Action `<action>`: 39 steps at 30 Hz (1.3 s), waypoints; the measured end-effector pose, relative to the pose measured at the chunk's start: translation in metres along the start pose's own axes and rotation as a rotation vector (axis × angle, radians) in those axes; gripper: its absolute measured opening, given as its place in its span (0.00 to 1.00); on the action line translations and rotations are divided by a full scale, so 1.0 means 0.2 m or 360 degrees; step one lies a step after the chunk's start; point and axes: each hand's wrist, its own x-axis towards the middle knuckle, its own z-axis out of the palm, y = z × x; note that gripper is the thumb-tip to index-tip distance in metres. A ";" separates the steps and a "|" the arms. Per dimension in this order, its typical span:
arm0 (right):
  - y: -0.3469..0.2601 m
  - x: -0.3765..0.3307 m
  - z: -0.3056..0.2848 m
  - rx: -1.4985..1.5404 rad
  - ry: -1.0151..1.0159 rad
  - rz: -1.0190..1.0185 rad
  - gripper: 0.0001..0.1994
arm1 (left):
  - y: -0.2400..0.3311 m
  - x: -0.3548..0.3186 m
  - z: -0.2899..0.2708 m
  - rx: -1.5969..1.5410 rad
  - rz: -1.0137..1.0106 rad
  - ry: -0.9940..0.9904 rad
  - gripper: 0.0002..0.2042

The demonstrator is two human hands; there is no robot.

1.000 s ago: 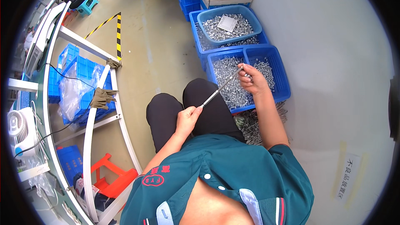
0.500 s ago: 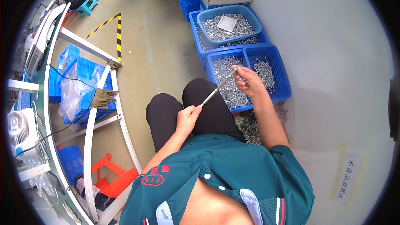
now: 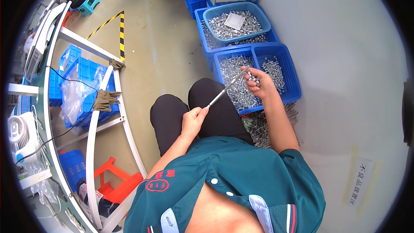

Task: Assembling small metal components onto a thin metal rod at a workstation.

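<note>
My left hand is closed round the lower end of a thin silver metal rod above my lap. The rod slants up and to the right, its far end by the fingertips of my right hand. Several small silver metal nuts lie in the curled fingers of that hand. Whether those fingertips also grip the rod is hard to make out. Below them sits a blue divided basket, with loose small metal parts in its left compartment and nuts in its right.
A light blue basin of metal parts rests in a blue crate behind. Long thin metal rods lie beneath the divided basket. A wall bounds the right. A white-framed bench and an orange-red stool stand left; a person sits far left.
My right hand has turned slightly and its fingers have opened somewhat, showing the nuts in them. The rod and my left hand stay nearly in place.
</note>
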 end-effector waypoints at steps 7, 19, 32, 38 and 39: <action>0.01 0.02 -0.01 0.0255 -0.0179 -0.0084 0.10 | 0.01 -0.02 -0.02 0.0104 0.0005 -0.0035 0.19; 0.00 0.03 -0.01 0.0281 -0.0099 0.0029 0.12 | 0.00 -0.02 -0.02 0.0176 0.0060 -0.0026 0.20; -0.08 0.01 0.02 -0.0015 0.0009 0.0202 0.08 | 0.01 -0.03 -0.02 0.0254 0.0137 0.0053 0.20; -0.03 0.01 0.03 -0.0032 -0.0074 0.0071 0.10 | 0.00 -0.02 -0.01 0.0218 0.0132 0.0049 0.20; -0.02 0.00 0.05 -0.0038 -0.0067 0.0027 0.12 | 0.00 -0.01 -0.01 0.0189 0.0111 0.0046 0.20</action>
